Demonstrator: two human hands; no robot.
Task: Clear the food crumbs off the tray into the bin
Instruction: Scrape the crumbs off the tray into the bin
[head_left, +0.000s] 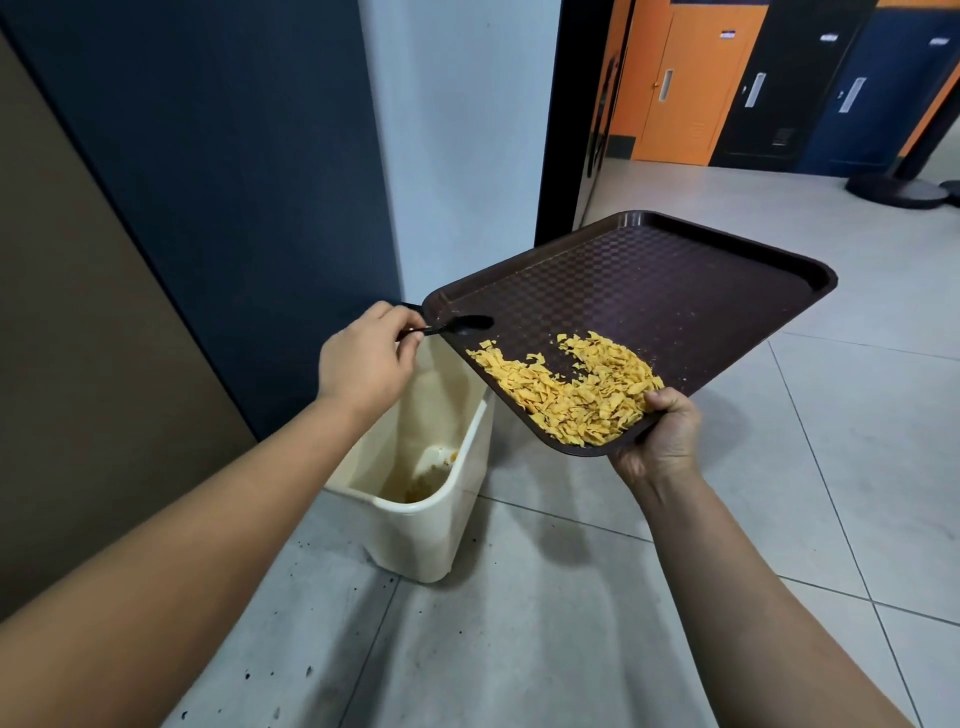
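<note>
A dark brown tray (675, 291) is held tilted in the air, its left corner over a cream bin (415, 530). My right hand (660, 436) grips the tray's near edge, thumb on top. A heap of yellow crumbs (576, 389) lies along the tray's near, lower edge beside that thumb. My left hand (369, 358) pinches the handle of a black spoon (460, 325), whose bowl rests on the tray's left corner, apart from the crumbs. Inside the bin some yellow scraps lie at the bottom.
The bin stands on a grey tiled floor against a dark blue wall panel (234, 182) and a white pillar (467, 130). A doorway at the right opens onto orange and dark doors. A black round stand base (898, 189) sits far right.
</note>
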